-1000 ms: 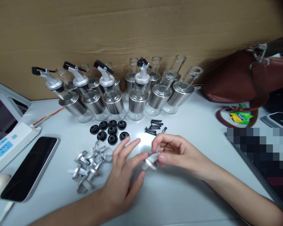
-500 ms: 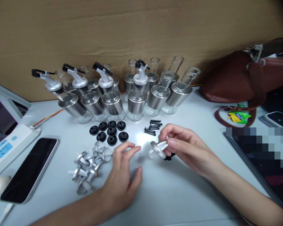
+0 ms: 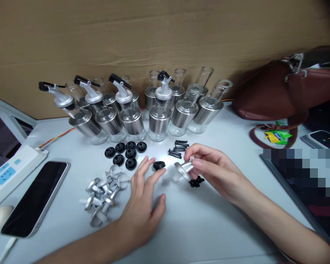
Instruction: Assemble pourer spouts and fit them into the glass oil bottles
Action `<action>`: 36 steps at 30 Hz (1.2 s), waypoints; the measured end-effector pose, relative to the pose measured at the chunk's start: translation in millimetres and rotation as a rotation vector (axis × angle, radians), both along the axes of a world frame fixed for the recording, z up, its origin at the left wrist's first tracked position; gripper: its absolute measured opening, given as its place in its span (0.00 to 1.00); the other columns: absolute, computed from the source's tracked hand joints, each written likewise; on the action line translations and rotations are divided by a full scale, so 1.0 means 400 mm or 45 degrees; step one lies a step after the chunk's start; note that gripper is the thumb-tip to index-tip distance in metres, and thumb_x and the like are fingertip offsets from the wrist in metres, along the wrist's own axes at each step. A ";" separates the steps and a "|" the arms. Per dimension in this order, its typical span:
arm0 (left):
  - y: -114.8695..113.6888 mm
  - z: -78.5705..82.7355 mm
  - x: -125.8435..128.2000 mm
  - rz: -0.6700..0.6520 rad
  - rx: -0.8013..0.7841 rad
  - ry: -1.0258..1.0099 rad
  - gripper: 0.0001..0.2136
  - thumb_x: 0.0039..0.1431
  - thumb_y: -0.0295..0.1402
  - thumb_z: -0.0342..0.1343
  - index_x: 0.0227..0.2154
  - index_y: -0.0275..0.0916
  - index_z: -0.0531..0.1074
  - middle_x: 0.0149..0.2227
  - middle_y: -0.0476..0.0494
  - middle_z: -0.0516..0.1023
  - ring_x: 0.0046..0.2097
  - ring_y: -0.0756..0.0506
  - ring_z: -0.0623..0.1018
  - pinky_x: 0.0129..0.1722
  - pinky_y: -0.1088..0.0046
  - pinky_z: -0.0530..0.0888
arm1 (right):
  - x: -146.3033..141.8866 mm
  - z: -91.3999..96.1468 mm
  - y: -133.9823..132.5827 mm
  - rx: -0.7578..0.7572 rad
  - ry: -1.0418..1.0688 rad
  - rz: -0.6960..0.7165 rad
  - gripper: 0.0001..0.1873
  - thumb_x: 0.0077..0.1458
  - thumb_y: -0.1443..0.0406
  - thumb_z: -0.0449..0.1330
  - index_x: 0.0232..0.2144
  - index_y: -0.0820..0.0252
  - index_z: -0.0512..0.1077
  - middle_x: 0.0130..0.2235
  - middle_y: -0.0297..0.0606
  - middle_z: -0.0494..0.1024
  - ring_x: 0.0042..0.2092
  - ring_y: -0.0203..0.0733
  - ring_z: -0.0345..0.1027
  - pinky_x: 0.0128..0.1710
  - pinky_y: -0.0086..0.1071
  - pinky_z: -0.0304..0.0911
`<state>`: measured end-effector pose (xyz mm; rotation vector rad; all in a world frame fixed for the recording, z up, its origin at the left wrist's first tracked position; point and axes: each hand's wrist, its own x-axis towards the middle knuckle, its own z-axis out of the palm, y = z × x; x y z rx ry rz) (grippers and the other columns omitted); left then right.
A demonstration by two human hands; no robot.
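My right hand (image 3: 213,168) pinches a silver pourer spout (image 3: 184,169) by its narrow end, flange and white stem toward the left. My left hand (image 3: 144,198) is open, thumb well apart from the fingers. A black rubber stopper (image 3: 158,165) is at its fingertips; it seems to touch them, but is not gripped. Several more black stoppers (image 3: 130,153) lie beyond that hand, and a pile of silver pourer spouts (image 3: 104,192) lies to its left. Black levers (image 3: 178,148) are beyond the right hand. Small black parts (image 3: 195,182) lie partly hidden beside it.
Glass bottles with steel sleeves (image 3: 159,121) stand in rows along the cardboard (image 3: 165,36), some topped with pourers. On the left are a phone (image 3: 35,198) and a power strip (image 3: 11,176). A brown bag (image 3: 275,88), a snack wrapper (image 3: 277,137) and a dark tablet-like device (image 3: 288,190) are on the right.
One black stopper has shifted right and nearer, away from its group, to my left fingertips. My right hand still holds the pourer spout, moved slightly left.
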<state>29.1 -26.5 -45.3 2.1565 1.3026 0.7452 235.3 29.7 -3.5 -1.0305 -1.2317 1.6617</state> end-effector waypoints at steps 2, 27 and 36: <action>0.007 0.000 0.004 -0.044 -0.032 0.055 0.28 0.60 0.21 0.47 0.60 0.46 0.48 0.63 0.34 0.52 0.66 0.34 0.52 0.60 0.46 0.58 | 0.001 -0.003 0.000 0.011 -0.025 -0.001 0.10 0.52 0.58 0.64 0.33 0.58 0.74 0.24 0.30 0.68 0.25 0.34 0.60 0.28 0.29 0.54; 0.006 -0.004 -0.010 -0.190 -0.202 -0.501 0.22 0.54 0.19 0.49 0.50 0.44 0.56 0.41 0.45 0.66 0.42 0.45 0.70 0.43 0.70 0.70 | -0.023 -0.001 -0.014 0.287 -0.351 0.143 0.03 0.57 0.66 0.57 0.31 0.58 0.67 0.27 0.30 0.68 0.29 0.34 0.60 0.29 0.28 0.55; 0.024 0.014 -0.014 -0.271 -0.443 -0.558 0.12 0.52 0.22 0.48 0.39 0.41 0.62 0.34 0.48 0.65 0.34 0.47 0.67 0.32 0.73 0.66 | -0.024 0.007 -0.029 0.388 -0.494 0.298 0.02 0.58 0.67 0.56 0.32 0.58 0.68 0.30 0.31 0.71 0.32 0.35 0.63 0.33 0.27 0.57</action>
